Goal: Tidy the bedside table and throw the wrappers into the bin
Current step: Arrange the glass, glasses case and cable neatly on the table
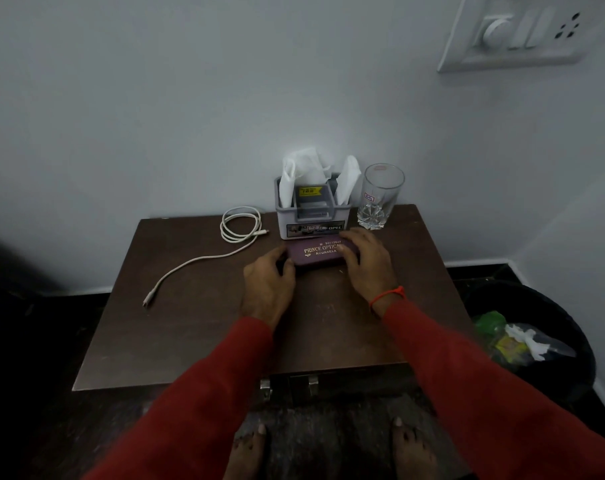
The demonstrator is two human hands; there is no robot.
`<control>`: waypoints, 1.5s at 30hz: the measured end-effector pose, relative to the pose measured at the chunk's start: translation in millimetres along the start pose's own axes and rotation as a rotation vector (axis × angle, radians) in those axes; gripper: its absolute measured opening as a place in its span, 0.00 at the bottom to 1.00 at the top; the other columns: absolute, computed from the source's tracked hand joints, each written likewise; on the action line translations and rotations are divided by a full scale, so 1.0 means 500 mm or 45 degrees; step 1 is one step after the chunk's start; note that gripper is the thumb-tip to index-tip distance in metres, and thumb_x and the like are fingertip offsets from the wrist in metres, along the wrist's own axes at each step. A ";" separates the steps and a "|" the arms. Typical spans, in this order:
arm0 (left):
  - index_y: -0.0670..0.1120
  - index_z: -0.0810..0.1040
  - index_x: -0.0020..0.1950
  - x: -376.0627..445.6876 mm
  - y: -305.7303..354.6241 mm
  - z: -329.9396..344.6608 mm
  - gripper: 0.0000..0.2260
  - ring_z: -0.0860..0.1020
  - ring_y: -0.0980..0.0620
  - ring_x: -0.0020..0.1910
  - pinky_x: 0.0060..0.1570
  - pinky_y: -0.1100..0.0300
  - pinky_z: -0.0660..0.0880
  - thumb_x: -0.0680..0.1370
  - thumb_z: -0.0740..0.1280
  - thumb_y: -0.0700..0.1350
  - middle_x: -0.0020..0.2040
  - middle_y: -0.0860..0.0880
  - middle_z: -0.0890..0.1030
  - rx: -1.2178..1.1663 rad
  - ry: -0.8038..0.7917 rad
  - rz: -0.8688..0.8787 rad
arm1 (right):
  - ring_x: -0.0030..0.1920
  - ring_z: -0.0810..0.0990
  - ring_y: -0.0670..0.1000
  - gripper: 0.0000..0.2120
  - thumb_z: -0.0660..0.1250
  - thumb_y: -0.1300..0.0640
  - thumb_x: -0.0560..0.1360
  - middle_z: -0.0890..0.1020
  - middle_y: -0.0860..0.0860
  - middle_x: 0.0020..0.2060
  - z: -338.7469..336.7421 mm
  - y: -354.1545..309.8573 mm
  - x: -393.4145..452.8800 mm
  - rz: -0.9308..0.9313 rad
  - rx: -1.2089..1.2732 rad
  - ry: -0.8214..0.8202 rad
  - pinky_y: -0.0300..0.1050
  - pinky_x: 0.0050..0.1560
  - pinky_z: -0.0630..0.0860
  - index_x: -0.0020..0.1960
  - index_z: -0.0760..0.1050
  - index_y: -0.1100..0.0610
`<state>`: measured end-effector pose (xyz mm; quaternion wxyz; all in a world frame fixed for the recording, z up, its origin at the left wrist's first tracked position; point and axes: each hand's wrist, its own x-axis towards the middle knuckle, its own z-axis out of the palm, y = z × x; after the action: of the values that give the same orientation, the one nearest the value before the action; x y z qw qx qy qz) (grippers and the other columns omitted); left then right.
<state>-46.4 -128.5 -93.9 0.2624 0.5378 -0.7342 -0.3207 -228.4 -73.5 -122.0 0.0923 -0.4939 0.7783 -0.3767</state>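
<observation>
Pale walls meet behind a dark wooden bedside table, where both hands close on a maroon spectacle case. The left hand curls its fingers over the case's near-left end, and the right hand lays its fingers across the far-right end, so the case sits pinched between them and flat on the wood. Just beyond the fingertips stands a grey organiser stuffed with white tissues, with a drinking glass right of it and a white cable trailing off left of the left hand. Wrappers seem to lie already in the black bin beyond the right wrist. To square the case neatly, the person would do well to slide it with even pressure, parallel to the organiser's front, keeping the right fingers clear of the glass.
</observation>
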 end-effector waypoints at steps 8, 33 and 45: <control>0.45 0.84 0.62 0.004 -0.021 -0.033 0.12 0.84 0.48 0.56 0.56 0.69 0.69 0.80 0.68 0.43 0.56 0.46 0.87 0.001 0.058 -0.015 | 0.63 0.71 0.57 0.15 0.64 0.52 0.79 0.76 0.53 0.62 -0.009 -0.015 -0.001 0.018 -0.051 0.083 0.55 0.63 0.69 0.64 0.76 0.52; 0.47 0.68 0.76 0.154 -0.157 -0.164 0.28 0.72 0.38 0.72 0.73 0.44 0.66 0.79 0.65 0.58 0.67 0.42 0.79 -0.090 0.027 -0.332 | 0.61 0.71 0.64 0.16 0.58 0.62 0.79 0.74 0.57 0.64 0.235 -0.266 0.102 -0.609 -0.636 -0.555 0.57 0.61 0.71 0.66 0.71 0.58; 0.43 0.61 0.81 0.194 -0.140 -0.111 0.34 0.77 0.51 0.59 0.58 0.57 0.75 0.78 0.71 0.35 0.65 0.45 0.75 -0.866 0.204 -0.349 | 0.55 0.76 0.65 0.15 0.61 0.67 0.74 0.79 0.60 0.55 0.219 -0.254 0.088 -0.642 -0.464 -0.591 0.59 0.59 0.72 0.59 0.75 0.60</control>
<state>10.2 -246.7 -106.0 0.4373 0.5368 -0.4840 -0.5352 -104.9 -193.6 -102.2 0.0814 -0.7501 0.6450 -0.1214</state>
